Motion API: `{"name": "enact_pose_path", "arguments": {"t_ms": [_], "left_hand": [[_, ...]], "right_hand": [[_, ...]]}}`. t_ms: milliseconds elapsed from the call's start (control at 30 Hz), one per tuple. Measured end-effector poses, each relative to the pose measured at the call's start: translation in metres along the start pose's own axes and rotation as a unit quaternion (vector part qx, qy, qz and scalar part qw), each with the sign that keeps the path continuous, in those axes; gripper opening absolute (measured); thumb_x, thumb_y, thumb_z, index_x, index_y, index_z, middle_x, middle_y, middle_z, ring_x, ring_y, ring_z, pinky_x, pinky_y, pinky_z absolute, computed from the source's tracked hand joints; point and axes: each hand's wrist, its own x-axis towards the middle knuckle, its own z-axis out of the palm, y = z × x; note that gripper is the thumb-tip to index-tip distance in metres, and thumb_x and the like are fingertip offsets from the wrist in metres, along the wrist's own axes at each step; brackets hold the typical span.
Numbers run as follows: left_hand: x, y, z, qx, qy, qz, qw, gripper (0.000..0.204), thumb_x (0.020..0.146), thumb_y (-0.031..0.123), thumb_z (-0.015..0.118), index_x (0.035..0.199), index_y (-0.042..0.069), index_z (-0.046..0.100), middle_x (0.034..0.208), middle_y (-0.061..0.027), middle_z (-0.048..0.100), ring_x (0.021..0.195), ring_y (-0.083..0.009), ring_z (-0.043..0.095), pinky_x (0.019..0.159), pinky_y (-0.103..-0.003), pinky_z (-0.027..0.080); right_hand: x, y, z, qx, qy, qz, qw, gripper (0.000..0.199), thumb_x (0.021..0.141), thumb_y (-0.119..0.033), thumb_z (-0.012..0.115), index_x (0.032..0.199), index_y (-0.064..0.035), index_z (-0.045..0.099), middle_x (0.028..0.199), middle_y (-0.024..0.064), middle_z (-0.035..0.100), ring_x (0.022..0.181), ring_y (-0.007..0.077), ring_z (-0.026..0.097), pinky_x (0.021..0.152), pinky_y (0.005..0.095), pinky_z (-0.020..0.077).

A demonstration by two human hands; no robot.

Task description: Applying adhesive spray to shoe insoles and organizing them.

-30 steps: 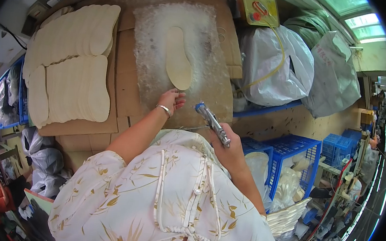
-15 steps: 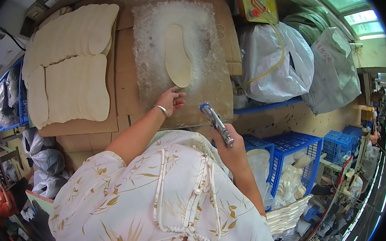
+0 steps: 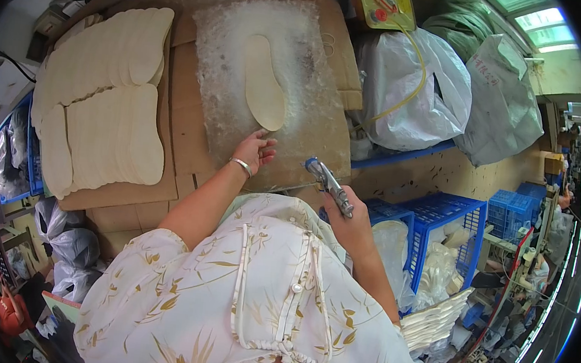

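A pale cream insole (image 3: 265,84) lies on a whitened, crusted sheet (image 3: 214,97) on the work table. My left hand (image 3: 256,154), with a bracelet at its wrist, is at the insole's near end. One fingertip meets or almost meets that edge, and the fingers are loosely apart. In my right hand (image 3: 351,222) is a metal spray gun (image 3: 330,184) with a blue tip. Its nozzle points up and left, toward the sheet, and stands apart from the insole. My fingers wrap round its handle; the trigger is hard to make out.
Rows of overlapping cream insoles (image 3: 110,129) lie on cardboard (image 3: 176,114) at the left. To the right are a white plastic bag (image 3: 411,88), a yellow container (image 3: 384,12) with a yellow hose (image 3: 421,75), and blue crates (image 3: 441,213) holding plastic-wrapped pieces.
The spray gun has tilted a little and its tip has shifted slightly right and down. The left hand and the insole hold their places, apart from a slight shift of the whole view.
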Motion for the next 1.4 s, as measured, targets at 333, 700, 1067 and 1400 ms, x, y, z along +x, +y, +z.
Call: {"name": "enact_pose_path", "arguments": {"t_ms": [333, 700, 1067, 1400], "left_hand": [[-0.002, 0.003, 0.004, -0.017, 0.017, 0.001, 1.000, 0.040, 0.090, 0.014, 0.052, 0.129, 0.013, 0.044, 0.098, -0.0046, 0.063, 0.074, -0.0157, 0.060, 0.063, -0.028, 0.052], [0.012, -0.002, 0.009, -0.083, 0.035, 0.049, 0.995, 0.022, 0.091, 0.021, 0.056, 0.106, 0.005, 0.056, 0.096, -0.0069, 0.063, 0.079, -0.0195, 0.065, 0.062, -0.028, 0.053], [0.019, 0.006, 0.026, -0.088, 0.144, 0.115, 0.979, 0.017, 0.089, 0.014, 0.059, 0.103, 0.003, 0.059, 0.087, -0.0060, 0.064, 0.074, -0.0167, 0.065, 0.061, -0.027, 0.054], [-0.086, 0.104, 0.009, 0.115, 0.173, 0.324, 0.923, 0.020, 0.083, 0.010, 0.064, 0.099, 0.000, 0.066, 0.086, -0.0062, 0.068, 0.075, -0.0112, 0.065, 0.064, -0.024, 0.056]], "right_hand": [[0.024, -0.005, -0.001, 0.013, 0.032, 0.008, 0.999, 0.020, 0.089, -0.020, 0.063, 0.090, -0.0016, 0.056, 0.060, 0.0117, 0.052, 0.052, 0.0167, 0.042, 0.051, 0.0307, 0.0395], [0.053, -0.024, 0.001, 0.010, -0.020, -0.020, 1.000, 0.018, 0.087, -0.017, 0.063, 0.094, -0.0019, 0.056, 0.067, 0.0147, 0.058, 0.057, 0.0215, 0.052, 0.056, 0.0312, 0.0437], [0.050, -0.018, -0.011, 0.071, 0.023, -0.026, 0.997, 0.022, 0.091, -0.017, 0.060, 0.105, -0.0005, 0.057, 0.067, 0.0015, 0.053, 0.059, 0.0089, 0.046, 0.055, 0.0248, 0.0398], [0.052, 0.000, -0.006, 0.096, -0.002, 0.040, 0.995, 0.019, 0.091, -0.016, 0.058, 0.097, 0.0016, 0.064, 0.078, -0.0001, 0.059, 0.067, 0.0057, 0.049, 0.060, 0.0223, 0.0409]]}}
